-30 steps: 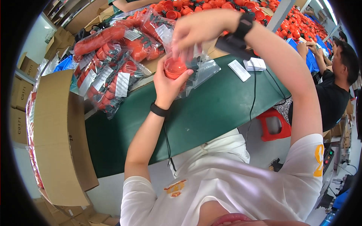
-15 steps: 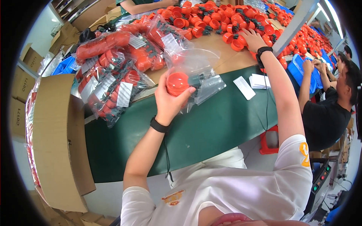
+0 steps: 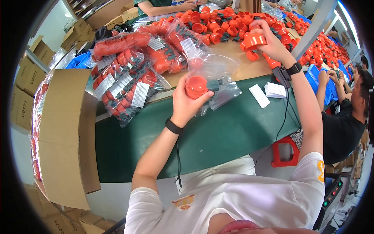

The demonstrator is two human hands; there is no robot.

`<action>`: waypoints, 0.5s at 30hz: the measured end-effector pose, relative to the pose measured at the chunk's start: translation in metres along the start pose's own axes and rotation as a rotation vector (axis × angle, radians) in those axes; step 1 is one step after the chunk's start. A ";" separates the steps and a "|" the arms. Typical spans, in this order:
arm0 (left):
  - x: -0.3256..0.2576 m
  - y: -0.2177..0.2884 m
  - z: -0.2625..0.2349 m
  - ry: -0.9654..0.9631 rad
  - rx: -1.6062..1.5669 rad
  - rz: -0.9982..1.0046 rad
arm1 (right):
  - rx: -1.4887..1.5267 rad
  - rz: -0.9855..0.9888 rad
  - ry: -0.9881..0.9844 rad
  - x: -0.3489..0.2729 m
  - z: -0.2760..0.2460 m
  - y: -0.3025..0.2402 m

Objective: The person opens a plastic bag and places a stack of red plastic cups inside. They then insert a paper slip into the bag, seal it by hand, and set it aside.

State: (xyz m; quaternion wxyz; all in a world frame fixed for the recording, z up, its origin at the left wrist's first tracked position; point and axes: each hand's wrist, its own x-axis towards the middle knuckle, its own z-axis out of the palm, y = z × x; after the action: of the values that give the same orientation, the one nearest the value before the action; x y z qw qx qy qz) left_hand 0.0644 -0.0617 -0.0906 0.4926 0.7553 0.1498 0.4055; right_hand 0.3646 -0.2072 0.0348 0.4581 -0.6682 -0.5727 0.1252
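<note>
My left hand (image 3: 186,102) holds a clear plastic bag (image 3: 212,74) by its lower end, with a stack of orange round caps (image 3: 196,86) inside it, just above the green table edge. My right hand (image 3: 268,41) is stretched out over the wooden tabletop and grips a short stack of orange caps (image 3: 253,40). It hovers over a large loose heap of orange caps (image 3: 230,21) mixed with dark green parts. A black band with a cable is on my right wrist, a black watch on my left.
Several filled bags of orange parts (image 3: 134,68) lie left of my left hand. An open cardboard box (image 3: 66,132) stands at the left. White cards (image 3: 269,93) lie on the green table (image 3: 218,132). Other people sit at the right (image 3: 346,117) and across (image 3: 163,6).
My right hand left the bag and reached out to the heap of caps, where it now grips a stack. The left hand kept the bag, lowering it slightly.
</note>
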 end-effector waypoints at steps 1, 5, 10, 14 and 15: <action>-0.001 0.002 0.000 0.001 0.042 0.033 | -0.042 -0.129 -0.054 -0.004 0.009 -0.025; -0.004 0.005 0.000 -0.008 0.150 0.128 | -0.497 -0.142 -0.199 -0.012 0.030 -0.102; -0.008 0.002 0.008 -0.018 0.195 0.238 | -0.649 -0.211 -0.325 -0.016 0.034 -0.118; -0.009 0.005 0.008 -0.019 0.245 0.307 | -0.565 0.006 -0.402 -0.018 0.043 -0.116; -0.010 0.005 0.008 -0.018 0.244 0.304 | -0.489 0.133 -0.409 -0.018 0.046 -0.116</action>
State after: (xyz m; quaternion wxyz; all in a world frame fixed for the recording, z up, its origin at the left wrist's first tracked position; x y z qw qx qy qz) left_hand 0.0635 -0.0758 -0.0921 0.3318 0.8269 0.0775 0.4474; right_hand 0.2515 -0.2103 0.0908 0.1505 -0.7553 -0.6211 0.1450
